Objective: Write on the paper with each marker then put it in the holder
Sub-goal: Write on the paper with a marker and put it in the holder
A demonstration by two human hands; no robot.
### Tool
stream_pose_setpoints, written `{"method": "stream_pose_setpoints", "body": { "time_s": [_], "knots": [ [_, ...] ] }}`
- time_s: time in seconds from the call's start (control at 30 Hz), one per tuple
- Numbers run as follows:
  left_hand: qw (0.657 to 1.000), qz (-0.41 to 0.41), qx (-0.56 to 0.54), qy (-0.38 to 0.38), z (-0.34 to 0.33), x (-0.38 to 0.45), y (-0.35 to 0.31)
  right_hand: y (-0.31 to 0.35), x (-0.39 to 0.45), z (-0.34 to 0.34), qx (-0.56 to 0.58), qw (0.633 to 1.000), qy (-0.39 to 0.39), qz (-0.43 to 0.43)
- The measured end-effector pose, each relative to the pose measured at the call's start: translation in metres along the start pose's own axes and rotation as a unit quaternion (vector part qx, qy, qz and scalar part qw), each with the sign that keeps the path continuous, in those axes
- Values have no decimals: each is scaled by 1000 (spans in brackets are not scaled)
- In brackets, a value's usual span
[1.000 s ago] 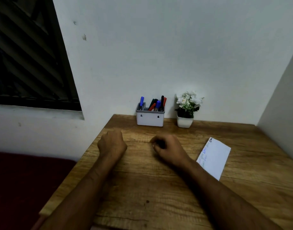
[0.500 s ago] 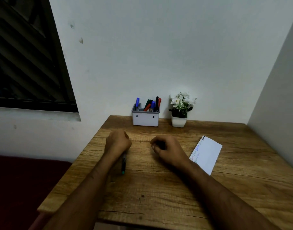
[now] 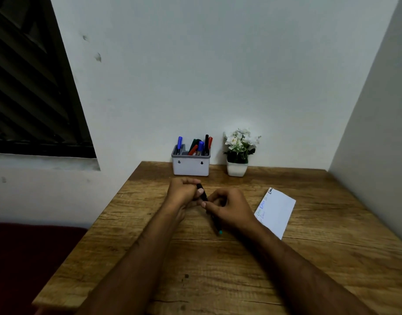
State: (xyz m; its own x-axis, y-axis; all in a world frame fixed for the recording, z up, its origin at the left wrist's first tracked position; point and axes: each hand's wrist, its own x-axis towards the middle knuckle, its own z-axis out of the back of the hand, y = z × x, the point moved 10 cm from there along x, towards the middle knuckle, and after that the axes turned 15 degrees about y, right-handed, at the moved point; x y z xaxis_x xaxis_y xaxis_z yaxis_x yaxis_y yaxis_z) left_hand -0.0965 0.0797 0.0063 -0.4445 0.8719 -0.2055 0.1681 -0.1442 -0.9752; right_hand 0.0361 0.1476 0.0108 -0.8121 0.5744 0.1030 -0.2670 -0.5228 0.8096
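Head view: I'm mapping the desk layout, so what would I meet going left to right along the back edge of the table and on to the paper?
Holder with markers → white flowerpot with its plant → paper, lying nearer than the others.

Seven markers (image 3: pixel 206 196), one holder (image 3: pixel 191 167)

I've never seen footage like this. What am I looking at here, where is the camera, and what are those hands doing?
There is no machine: a person wears a camera on the head, looking forward and down at a wooden desk. The left hand and right hand both grip one dark marker with a teal end. A white holder at the wall holds more markers, beside a small potted plant. A paper with coloured writing lies to the right.
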Motion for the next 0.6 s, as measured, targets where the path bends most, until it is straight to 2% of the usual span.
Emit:
{"method": "stream_pose_setpoints", "body": {
  "time_s": [0.33, 0.5, 0.6],
  "knots": [
    [997, -20, -66, -17, -19, 23, 14, -21, -5, 16, 31, 998, -7, -55],
    [986, 2, -167, -4, -31, 35, 25, -15, -5, 24, 15, 999, 17, -43],
    [976, 0, -217, -10, -35, 36, 23, -19, -7, 31, 45, 996, 29, -65]
  ]
}}
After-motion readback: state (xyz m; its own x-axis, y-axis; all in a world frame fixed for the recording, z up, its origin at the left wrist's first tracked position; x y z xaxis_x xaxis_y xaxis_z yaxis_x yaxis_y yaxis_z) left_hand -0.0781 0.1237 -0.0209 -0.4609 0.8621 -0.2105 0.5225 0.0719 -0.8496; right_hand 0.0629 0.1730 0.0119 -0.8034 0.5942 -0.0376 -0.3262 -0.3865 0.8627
